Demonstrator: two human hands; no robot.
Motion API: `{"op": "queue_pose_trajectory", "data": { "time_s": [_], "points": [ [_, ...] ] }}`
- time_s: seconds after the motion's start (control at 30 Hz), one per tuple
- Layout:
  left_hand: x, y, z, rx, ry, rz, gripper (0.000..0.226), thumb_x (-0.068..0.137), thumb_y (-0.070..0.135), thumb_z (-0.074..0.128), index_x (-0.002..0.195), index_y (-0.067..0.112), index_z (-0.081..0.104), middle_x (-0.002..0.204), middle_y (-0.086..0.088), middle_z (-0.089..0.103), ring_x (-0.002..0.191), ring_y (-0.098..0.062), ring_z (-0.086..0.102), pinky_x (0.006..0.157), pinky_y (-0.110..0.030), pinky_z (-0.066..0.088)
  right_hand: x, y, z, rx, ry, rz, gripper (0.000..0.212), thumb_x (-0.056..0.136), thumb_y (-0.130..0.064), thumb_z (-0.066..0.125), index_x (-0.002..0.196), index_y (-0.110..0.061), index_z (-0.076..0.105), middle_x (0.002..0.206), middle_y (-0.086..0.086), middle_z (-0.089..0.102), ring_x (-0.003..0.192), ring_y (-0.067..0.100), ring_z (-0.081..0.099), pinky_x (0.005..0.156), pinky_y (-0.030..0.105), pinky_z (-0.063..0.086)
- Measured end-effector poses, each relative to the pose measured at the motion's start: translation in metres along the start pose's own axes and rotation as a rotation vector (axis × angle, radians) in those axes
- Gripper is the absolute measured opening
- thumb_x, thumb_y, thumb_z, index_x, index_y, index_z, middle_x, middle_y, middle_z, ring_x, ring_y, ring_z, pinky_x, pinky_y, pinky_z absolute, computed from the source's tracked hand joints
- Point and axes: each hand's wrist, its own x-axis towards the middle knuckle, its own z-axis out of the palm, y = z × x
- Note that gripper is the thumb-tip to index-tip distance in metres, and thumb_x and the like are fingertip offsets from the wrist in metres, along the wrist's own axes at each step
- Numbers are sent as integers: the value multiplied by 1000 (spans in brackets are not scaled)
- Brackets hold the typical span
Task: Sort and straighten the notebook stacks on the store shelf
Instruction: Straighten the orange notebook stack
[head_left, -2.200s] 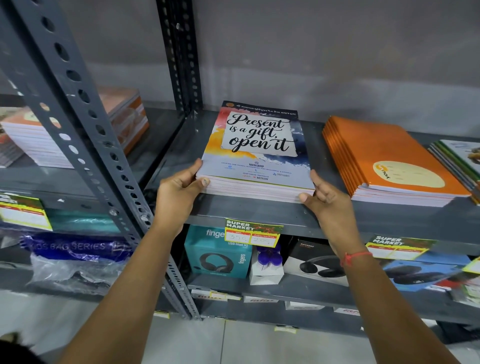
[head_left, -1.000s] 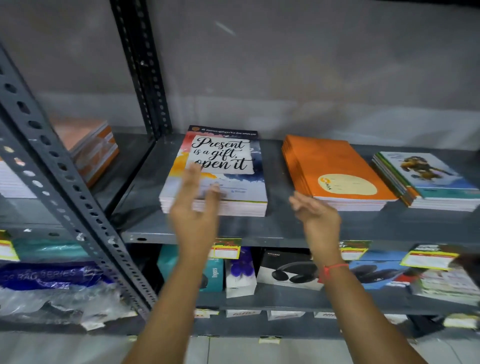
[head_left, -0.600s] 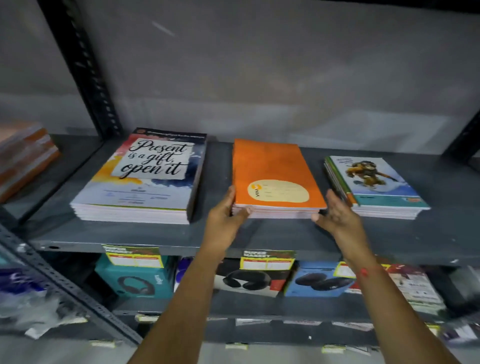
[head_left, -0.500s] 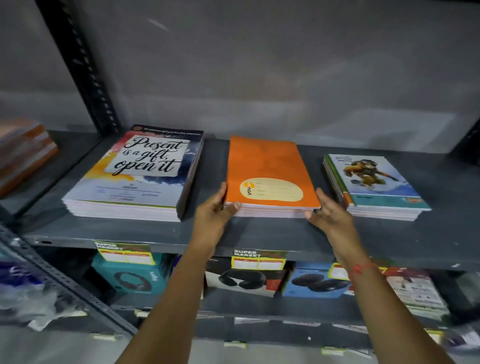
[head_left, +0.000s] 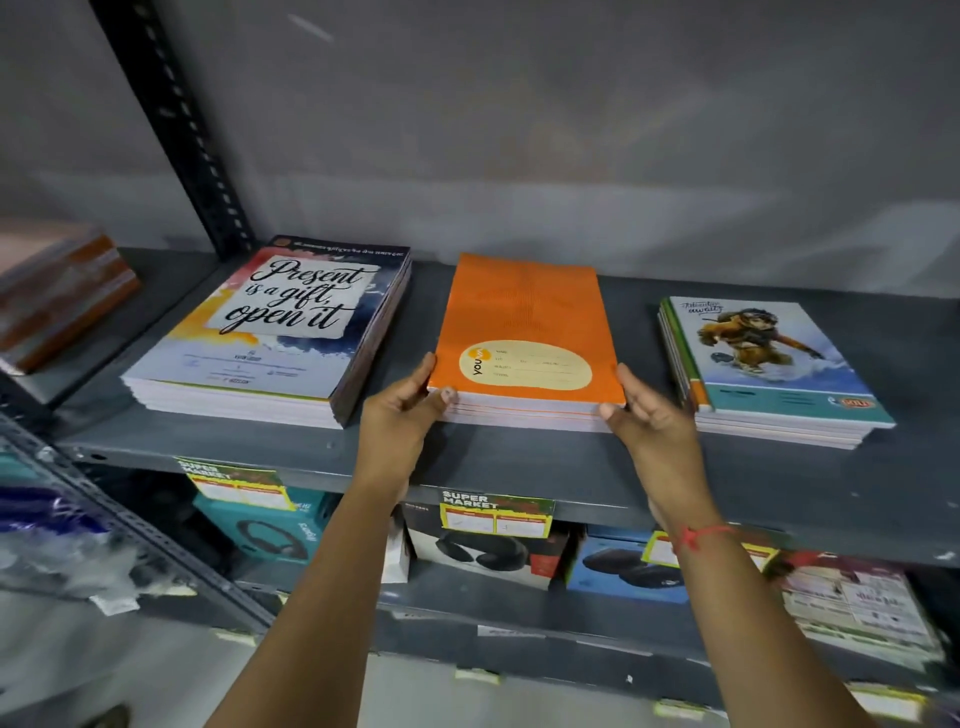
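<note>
Grey metal shelf (head_left: 519, 462) carries three notebook piles; the orange-covered notebook stack (head_left: 524, 332) sits mid-shelf near the front lip, gripped at its near corners by left hand (head_left: 400, 421) and right hand (head_left: 649, 421). Bare shelf flanks it.

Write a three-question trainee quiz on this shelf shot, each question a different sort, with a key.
1. True or false: both hands touch the orange notebook stack.
2. Multiple choice: the stack at the far right of this shelf shows A) a "Present is a gift" cover, B) a cartoon character cover, C) a plain black cover.
3. Fill in: the red thread is tied on the ___ wrist.

Key
1. True: the left hand and right hand press its front corners.
2. B, the character-cover stack; the "Present is a gift" stack lies left.
3. Right; see the red thread.
</note>
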Motion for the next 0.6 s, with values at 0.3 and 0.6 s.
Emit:
{"op": "queue_pose_trajectory", "data": {
  "time_s": [0.3,0.6],
  "points": [
    [0,0,0,37,13,1,47,81,8,62,126,17,51,88,21,63,70,20,60,60,0,47,-3,-4,2,-36,6,-16,57,89,-15,58,142,-17,34,123,-17,54,93,-26,53,76,-6,41],
    [2,-1,0,40,1,-3,47,81,9,62,126,17,50,87,24,62,70,20,60,61,-1,48,-9,-10,2,-34,41,2,59,85,-19,62,139,-17,39,120,-13,60,97,-18,57,87,7,46]
  ]
}}
